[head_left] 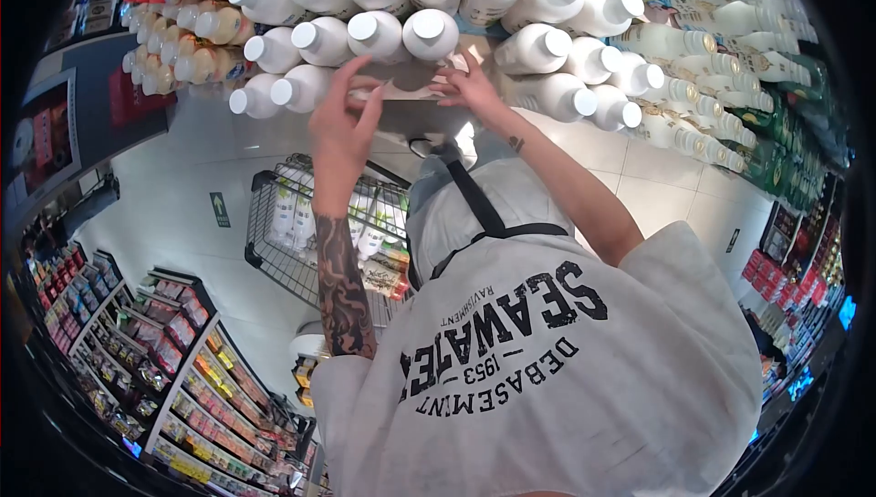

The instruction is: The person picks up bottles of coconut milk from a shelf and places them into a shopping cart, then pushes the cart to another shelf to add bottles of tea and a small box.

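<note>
Rows of white bottles with round white caps (431, 33) stand on the shelf in front of me. A gap in the front rows shows a brown cardboard tray (411, 83) with a pale front lip. My left hand (347, 114), on a tattooed forearm, is at the left end of this lip, thumb and forefinger apart, beside a front bottle (302, 86). At the right end, the fingers of my right hand (472, 91) are bent onto the cardboard edge. Its fingertips partly cover a small pale piece there.
A wire shopping cart (283, 264) with white bottles and packets stands below left of the shelf. Amber-coloured bottles (196, 66) are at the shelf's left, green ones (789, 164) at the right. Snack racks (196, 378) stand lower left across the tiled floor (182, 214).
</note>
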{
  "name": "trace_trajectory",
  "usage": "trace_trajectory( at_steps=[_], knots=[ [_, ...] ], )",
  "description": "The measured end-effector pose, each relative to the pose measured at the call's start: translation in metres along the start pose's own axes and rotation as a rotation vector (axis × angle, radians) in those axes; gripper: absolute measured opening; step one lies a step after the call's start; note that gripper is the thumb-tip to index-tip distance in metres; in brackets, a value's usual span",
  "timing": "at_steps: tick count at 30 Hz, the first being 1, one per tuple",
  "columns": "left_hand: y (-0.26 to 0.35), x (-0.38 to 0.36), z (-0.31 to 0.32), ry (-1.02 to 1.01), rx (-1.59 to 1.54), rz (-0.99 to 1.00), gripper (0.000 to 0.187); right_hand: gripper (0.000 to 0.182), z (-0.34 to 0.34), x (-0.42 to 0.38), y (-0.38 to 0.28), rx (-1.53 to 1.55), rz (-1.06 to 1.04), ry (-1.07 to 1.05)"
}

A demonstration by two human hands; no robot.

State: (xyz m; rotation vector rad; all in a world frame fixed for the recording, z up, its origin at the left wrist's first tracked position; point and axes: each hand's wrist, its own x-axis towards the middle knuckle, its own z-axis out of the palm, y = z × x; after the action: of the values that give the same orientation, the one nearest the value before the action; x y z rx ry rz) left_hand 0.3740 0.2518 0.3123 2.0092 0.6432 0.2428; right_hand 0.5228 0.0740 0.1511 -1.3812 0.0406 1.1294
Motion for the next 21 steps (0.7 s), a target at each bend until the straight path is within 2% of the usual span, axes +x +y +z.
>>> trace_trajectory(
  at_steps=[2, 4, 6, 8, 10, 11, 12, 13, 14, 16, 18, 19, 21],
  knots=[
    [-0.038, -0.045, -0.017, 0.146, -0.193, -0.120, 0.039, 0.077, -0.005, -0.013, 0.006, -0.054, 0.034, -0.010],
    [-0.112, -0.094, -0.028, 0.329, -0.321, -0.179, 0.035, 0.077, -0.021, -0.023, 0.015, -0.166, 0.111, -0.081],
    [-0.184, -0.148, -0.035, 0.532, -0.455, -0.397, 0.033, 0.064, -0.037, -0.038, 0.028, -0.306, 0.230, -0.149],
    [-0.258, -0.207, -0.028, 0.735, -0.514, -0.554, 0.033, 0.045, -0.050, -0.055, 0.042, -0.480, 0.258, -0.089],
    [-0.321, -0.259, -0.021, 0.881, -0.534, -0.821, 0.036, 0.032, -0.066, -0.066, 0.048, -0.821, 0.150, -0.105],
    [-0.362, -0.290, -0.009, 0.950, -0.573, -0.826, 0.038, 0.027, -0.073, -0.071, 0.050, -0.990, 0.097, -0.118],
    [-0.401, -0.319, 0.005, 1.018, -0.610, -0.831, 0.040, 0.025, -0.077, -0.074, 0.055, -0.975, 0.094, -0.091],
    [-0.429, -0.341, 0.017, 1.060, -0.676, -0.917, 0.041, 0.023, -0.082, -0.076, 0.059, -0.960, 0.089, -0.064],
    [-0.443, -0.356, 0.022, 1.031, -0.676, -1.037, 0.043, 0.022, -0.087, -0.078, 0.061, -0.941, 0.084, -0.037],
    [-0.522, -0.407, 0.051, 0.958, -0.525, -1.206, 0.046, 0.022, -0.096, -0.081, 0.065, -0.911, 0.101, -0.022],
    [-0.606, -0.455, 0.082, 0.617, -0.246, -1.116, 0.053, 0.022, -0.094, -0.086, 0.061, -0.908, 0.118, 0.003],
    [-0.625, -0.468, 0.095, 0.447, -0.110, -1.054, 0.056, 0.022, -0.089, -0.091, 0.058, -0.921, 0.127, 0.019],
    [-0.609, -0.442, 0.099, 0.694, -0.619, -1.214, 0.062, 0.021, -0.085, -0.093, 0.055, -0.934, 0.138, 0.029]
  ],
)
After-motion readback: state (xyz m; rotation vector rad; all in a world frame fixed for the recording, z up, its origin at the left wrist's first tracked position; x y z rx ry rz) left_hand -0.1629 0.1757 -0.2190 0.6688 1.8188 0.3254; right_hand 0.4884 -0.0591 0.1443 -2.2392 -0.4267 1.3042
